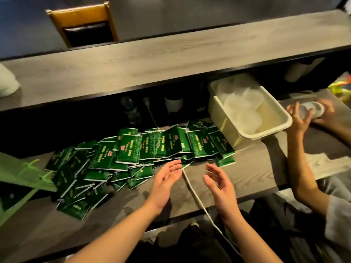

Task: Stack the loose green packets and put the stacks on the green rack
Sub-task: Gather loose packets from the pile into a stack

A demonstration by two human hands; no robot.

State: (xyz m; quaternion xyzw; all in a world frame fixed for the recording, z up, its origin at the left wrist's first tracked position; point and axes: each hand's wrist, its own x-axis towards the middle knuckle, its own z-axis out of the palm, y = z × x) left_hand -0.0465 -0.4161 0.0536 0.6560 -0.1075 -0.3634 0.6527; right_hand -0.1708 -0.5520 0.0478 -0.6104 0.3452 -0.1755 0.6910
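white bin (273, 118) of clear tubs, right | white cable (193, 192) across counter (247, 164) | wooden chair (83, 23) beyond

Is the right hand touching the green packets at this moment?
Apart. The head view shows the right hand open above the counter, with bare wood visible between its fingertips and the green packets.

Packets (131, 150), centre: dark green, red emblem, gold lettering, silver-white edges.
Bag (17, 171), left edge: pale green.
Bench (252, 168): grey-brown wood grain.
Upper shelf (171, 59): lighter grey wood grain.
Tub (277, 130), right of centre: cream; cups (247, 103) inside: translucent white.
Cable (191, 188), lower centre: white.
Chair (83, 23), upper left: honey-brown frame, black seat.
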